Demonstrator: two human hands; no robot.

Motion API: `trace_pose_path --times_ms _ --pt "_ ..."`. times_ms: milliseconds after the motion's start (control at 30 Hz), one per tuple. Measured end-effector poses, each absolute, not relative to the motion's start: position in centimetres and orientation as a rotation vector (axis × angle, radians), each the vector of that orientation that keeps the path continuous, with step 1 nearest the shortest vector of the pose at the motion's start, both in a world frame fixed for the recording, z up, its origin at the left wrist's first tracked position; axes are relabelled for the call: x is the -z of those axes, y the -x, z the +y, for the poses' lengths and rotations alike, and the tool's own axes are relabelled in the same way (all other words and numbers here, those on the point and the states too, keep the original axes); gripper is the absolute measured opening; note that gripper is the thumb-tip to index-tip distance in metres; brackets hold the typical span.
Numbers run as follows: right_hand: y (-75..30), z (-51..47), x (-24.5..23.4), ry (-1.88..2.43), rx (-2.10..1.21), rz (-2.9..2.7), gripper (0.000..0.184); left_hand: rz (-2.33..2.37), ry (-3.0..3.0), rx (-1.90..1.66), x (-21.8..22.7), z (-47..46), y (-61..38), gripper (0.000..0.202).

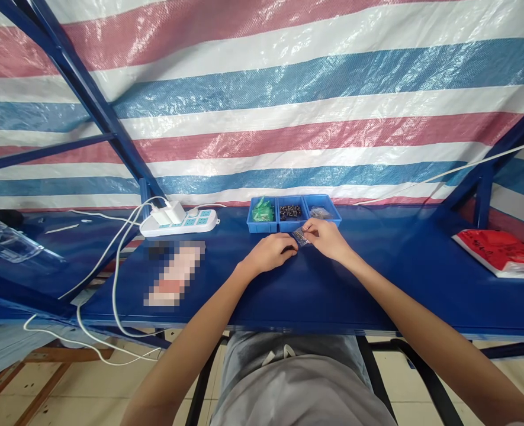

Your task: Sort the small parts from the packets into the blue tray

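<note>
Both my hands meet over the blue table [315, 284], just in front of three small blue bins. My right hand [328, 236] pinches a small clear plastic bag [301, 238] with something dark inside. My left hand [273, 249] is curled closed at the bag's left edge, fingers touching it. The left bin [262, 214] holds green pieces, the middle bin [291, 213] dark pieces, and the right bin [320, 212] greyish clear items.
A white power strip [179, 223] with plugs and white cables sits back left. A blurred pinkish patch [173, 275] lies left of my hands. A red-and-white bag [501, 251] rests at the right. A striped tarp hangs behind.
</note>
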State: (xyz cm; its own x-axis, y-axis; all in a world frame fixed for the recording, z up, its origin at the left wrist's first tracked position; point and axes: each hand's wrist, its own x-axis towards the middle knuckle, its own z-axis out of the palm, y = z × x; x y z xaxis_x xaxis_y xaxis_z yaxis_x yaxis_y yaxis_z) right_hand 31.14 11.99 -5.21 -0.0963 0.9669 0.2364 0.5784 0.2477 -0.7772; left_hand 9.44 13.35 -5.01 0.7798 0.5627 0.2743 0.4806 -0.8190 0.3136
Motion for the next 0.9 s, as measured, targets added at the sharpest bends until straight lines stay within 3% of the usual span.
trace_pose_path --times_ms 200,367,733,900 --pt "-30.6 11.8 5.4 1.354 -1.177 -1.454 0.015 1.040 -2.740 -0.707 4.9 13.3 -9.1 0.018" --pt "-30.1 11.4 5.4 1.219 -1.339 -1.448 0.015 0.993 -2.729 -0.792 4.6 13.0 -9.3 0.017" --pt "-29.2 10.8 5.0 1.178 -1.105 -1.579 0.033 1.061 -2.627 -0.987 5.0 13.8 -9.1 0.021" --pt "-28.7 10.3 4.7 1.155 -0.957 -1.675 0.026 1.067 -2.577 -0.903 4.7 13.5 -9.3 0.020"
